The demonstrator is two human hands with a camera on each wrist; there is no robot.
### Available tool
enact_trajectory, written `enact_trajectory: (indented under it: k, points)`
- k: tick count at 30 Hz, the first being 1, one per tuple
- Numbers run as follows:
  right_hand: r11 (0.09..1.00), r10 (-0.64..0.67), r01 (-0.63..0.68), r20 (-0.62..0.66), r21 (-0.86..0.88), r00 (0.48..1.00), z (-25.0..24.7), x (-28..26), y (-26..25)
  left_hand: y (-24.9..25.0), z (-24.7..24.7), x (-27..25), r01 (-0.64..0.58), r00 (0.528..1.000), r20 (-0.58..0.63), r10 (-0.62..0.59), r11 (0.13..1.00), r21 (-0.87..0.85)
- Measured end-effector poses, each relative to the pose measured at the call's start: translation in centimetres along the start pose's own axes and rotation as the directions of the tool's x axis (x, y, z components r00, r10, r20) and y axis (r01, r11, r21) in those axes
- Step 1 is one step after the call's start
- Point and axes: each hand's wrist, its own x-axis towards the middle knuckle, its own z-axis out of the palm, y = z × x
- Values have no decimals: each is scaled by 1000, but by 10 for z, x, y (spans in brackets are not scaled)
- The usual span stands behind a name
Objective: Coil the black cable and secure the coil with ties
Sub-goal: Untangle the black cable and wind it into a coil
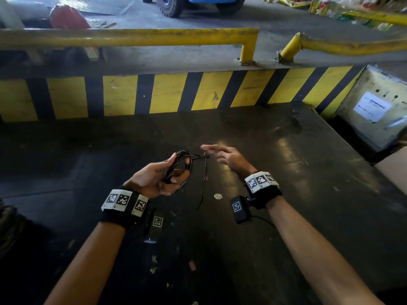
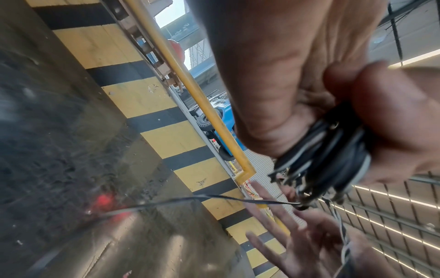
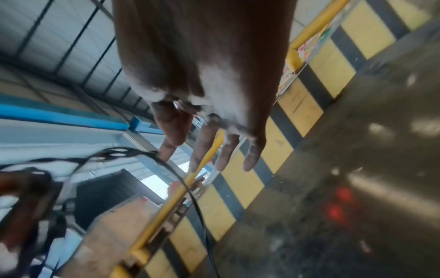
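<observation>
My left hand (image 1: 176,167) grips a small coil of black cable (image 1: 186,153) above the dark, shiny floor, thumb on one side and fingers curled round the other. In the left wrist view the bunched strands of the coil (image 2: 333,159) sit between thumb and fingers. A thin dark tie strand (image 1: 203,183) leaves a knot at the coil's right end and hangs down loose. My right hand (image 1: 212,154) hovers just right of that knot with its fingers spread and nothing in it. The right wrist view shows the straight fingers (image 3: 209,150) beside the looped strand (image 3: 197,206).
A yellow-and-black striped curb (image 1: 167,93) with a yellow rail (image 1: 132,37) runs across ahead. A grey metal box (image 1: 374,102) stands at the right and a blue wheeled vehicle (image 1: 198,3) beyond the rail. A small white disc (image 1: 218,196) lies on the floor.
</observation>
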Motion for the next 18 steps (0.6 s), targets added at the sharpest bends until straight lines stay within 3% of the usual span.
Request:
enact_trajectory:
  k: [2, 5, 9, 12, 15, 18]
  points:
    - [987, 16, -36, 130, 154, 991, 16, -2, -12, 0, -2, -1, 1, 1000, -21, -1, 1000, -8]
    - [961, 11, -60, 181, 268, 983, 35, 2, -9, 1, -4, -6, -34, 999, -25, 33, 997, -71]
    - [917, 30, -63, 87, 395, 996, 41, 17, 19, 2, -5, -12, -150, 988, -49, 144, 979, -140]
    - [884, 167, -108, -90, 455, 982, 28, 19, 45, 2, -7, -14, -230, 973, -36, 227, 949, -216]
    - [954, 298, -261, -356, 148, 885, 7, 19, 85, 8, -7, -14, -280, 956, 1, 292, 919, -279]
    - [898, 284, -382, -373, -219, 883, -4, 18, 109, 13, -5, -10, -273, 961, -17, 277, 934, -231]
